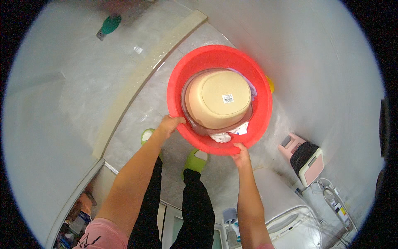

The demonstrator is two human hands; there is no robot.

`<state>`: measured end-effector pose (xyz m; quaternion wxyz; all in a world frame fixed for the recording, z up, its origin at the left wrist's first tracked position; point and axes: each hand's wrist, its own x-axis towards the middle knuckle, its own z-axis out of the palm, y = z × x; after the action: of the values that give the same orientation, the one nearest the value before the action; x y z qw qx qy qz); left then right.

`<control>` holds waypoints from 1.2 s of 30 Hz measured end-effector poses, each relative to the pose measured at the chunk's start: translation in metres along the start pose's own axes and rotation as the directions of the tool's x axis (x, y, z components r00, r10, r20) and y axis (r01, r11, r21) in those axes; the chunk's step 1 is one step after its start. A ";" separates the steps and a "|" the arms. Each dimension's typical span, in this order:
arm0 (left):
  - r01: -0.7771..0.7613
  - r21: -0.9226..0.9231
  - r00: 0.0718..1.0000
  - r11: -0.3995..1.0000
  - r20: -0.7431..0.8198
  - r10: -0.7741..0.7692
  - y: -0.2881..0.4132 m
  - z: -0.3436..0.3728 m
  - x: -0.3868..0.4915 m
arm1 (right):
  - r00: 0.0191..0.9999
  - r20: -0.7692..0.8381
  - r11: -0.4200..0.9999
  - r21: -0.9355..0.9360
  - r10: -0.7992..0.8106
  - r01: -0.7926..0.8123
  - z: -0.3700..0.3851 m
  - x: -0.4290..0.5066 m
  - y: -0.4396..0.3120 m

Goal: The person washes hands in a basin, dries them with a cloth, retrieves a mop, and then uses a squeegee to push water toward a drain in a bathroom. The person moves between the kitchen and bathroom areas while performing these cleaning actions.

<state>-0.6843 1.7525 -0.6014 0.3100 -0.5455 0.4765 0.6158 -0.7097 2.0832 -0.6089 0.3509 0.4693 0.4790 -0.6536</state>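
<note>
A large round red plastic basin is held by its rim between both of my hands. My left hand grips the rim at the lower left, thumb over the edge. My right hand clasps the rim at the bottom right. Inside the basin, a beige plastic basin lies upside down, its base bearing a printed label. A translucent brownish basin is beneath it. White cloth lies near the red basin's lower inner wall, and purple cloth shows at the right.
A raised pale sill curves across the wet floor at the left. To the right, a pink and white bin with a black liner stands by the wall, near a white toilet. Something yellow shows behind the red basin.
</note>
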 end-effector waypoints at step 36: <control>-0.014 -0.422 0.850 0.906 -0.483 -0.212 -0.276 -0.209 -0.306 | 0.918 0.392 0.840 -0.515 0.054 0.171 0.412 0.016 0.016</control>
<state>-0.2922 1.6991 -0.3641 0.0808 -0.7679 0.3727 0.5147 -0.8142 1.6843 -0.5870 0.5364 0.1960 0.5778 -0.5831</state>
